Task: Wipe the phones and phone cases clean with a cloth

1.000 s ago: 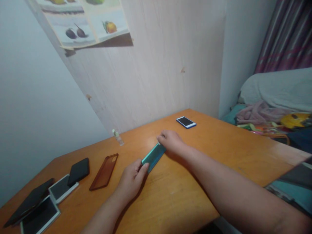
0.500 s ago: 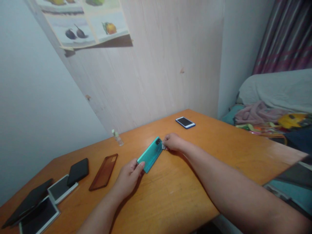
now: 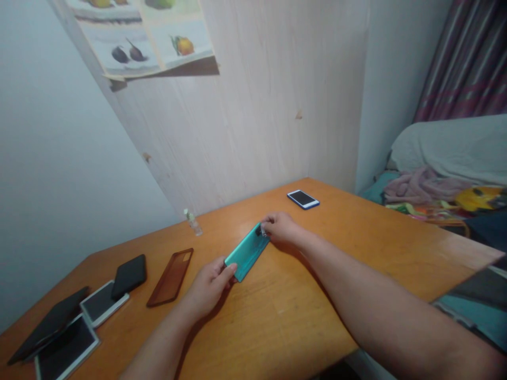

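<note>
My left hand (image 3: pixel 214 279) grips the lower end of a teal smartphone (image 3: pixel 247 256), thumb on its back. The phone is tilted, with its back and camera side facing me. At its upper end, by the camera, my right hand (image 3: pixel 279 229) pinches a small whitish cloth or tissue (image 3: pixel 263 230) against the phone. The fingers partly hide the cloth. To the left, a brown translucent phone case (image 3: pixel 170 278) lies on the wooden table (image 3: pixel 285 316).
A small clear bottle (image 3: pixel 193 224) stands near the wall. A blue-edged white phone (image 3: pixel 303 199) lies at the back right. On the left lie a black device (image 3: pixel 129 275), a white-framed device (image 3: pixel 101 303), another white-framed device (image 3: pixel 67 351) and a dark flat case (image 3: pixel 49 324).
My right hand has brought the cloth from beside the phone's upper edge onto its back by the camera. My left hand keeps its grip. The view has shifted slightly.
</note>
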`<state>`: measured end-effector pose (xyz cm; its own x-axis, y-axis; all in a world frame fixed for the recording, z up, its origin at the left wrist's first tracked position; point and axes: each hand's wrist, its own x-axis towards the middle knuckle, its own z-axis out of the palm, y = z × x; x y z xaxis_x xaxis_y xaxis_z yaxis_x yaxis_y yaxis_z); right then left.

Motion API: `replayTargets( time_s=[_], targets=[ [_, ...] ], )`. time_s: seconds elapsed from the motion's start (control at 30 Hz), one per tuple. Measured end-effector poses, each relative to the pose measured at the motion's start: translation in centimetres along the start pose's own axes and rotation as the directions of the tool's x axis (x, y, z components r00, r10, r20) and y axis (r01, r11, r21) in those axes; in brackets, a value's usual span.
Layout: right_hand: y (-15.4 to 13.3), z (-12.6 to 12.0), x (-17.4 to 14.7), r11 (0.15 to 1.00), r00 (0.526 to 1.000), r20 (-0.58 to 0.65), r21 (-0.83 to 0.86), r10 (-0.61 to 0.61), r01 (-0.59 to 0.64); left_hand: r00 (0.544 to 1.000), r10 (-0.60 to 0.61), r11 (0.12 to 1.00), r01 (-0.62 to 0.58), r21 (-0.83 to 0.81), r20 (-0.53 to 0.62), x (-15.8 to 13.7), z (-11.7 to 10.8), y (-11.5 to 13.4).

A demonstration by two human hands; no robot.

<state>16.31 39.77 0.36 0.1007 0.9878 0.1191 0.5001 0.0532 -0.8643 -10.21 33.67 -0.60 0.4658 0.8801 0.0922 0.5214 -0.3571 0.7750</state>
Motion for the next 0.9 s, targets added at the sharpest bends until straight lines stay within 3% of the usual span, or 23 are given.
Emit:
replayTargets(
  time_s=[0.23, 0.4, 0.57, 0.77, 0.9],
  targets=[
    [0.28, 0.08, -0.07, 0.996, 0.998, 0.011, -0.074, 0.056, -0.055, 1.0, -0.002, 1.0, 0.002, -0.013, 0.01, 0.09, -0.07, -0.09],
    [-0.32, -0.05, 0.0, 0.997, 0.999, -0.038, -0.074, 0.003, -0.006, 1.0, -0.001, 1.0, 0.001, -0.008, 0.026, 0.04, -0.15, 0.2],
    [-0.43, -0.43, -0.4, 0.985, 0.998, 0.032, -0.165, 0.06, -0.054, 1.0, -0.018, 1.0, 0.018, -0.024, 0.014, -0.02, -0.08, 0.16],
    [-0.5, -0.36, -0.51, 0.981, 0.999, -0.004, -0.191, 0.035, -0.035, 1.0, -0.01, 1.0, 0.01, -0.009, 0.016, 0.04, -0.03, 0.06],
    [-0.29, -0.27, -0.57, 0.973, 0.997, 0.051, -0.226, 0.063, -0.05, 1.0, -0.014, 1.0, 0.014, -0.003, 0.023, 0.03, -0.1, 0.11]
  ],
)
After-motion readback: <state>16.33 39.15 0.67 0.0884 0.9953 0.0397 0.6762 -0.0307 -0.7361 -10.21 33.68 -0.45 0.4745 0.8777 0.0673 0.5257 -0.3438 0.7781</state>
